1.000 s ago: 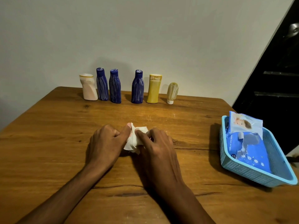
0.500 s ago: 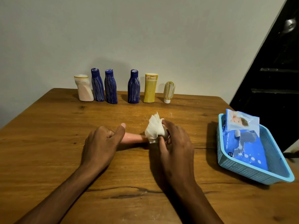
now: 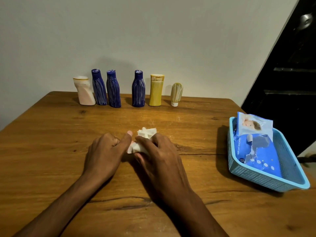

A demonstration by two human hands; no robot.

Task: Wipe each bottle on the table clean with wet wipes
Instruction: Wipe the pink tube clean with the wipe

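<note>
My left hand [image 3: 106, 151] grips one end of a small pink bottle [image 3: 132, 143] lying on its side on the wooden table [image 3: 51, 134]. Only a sliver of the bottle shows between my hands. My right hand [image 3: 159, 151] is closed around a crumpled white wet wipe [image 3: 146, 133] wrapped over the bottle, right against my left thumb. Along the far edge stands a row of bottles: a white-pink one [image 3: 83, 93], three blue ones [image 3: 99, 89] [image 3: 113, 91] [image 3: 138, 90], a yellow one [image 3: 156, 91] and a small beige tube [image 3: 176, 94].
A light blue plastic basket [image 3: 266, 180] sits at the table's right edge with a blue pack of wet wipes [image 3: 256, 151] inside. A pale wall runs behind the bottles, and a dark doorway stands at the right.
My right hand slid the wipe out to the right along the pink bottle, baring its body, and has now come back left against my left hand. The left hand has stayed put.
</note>
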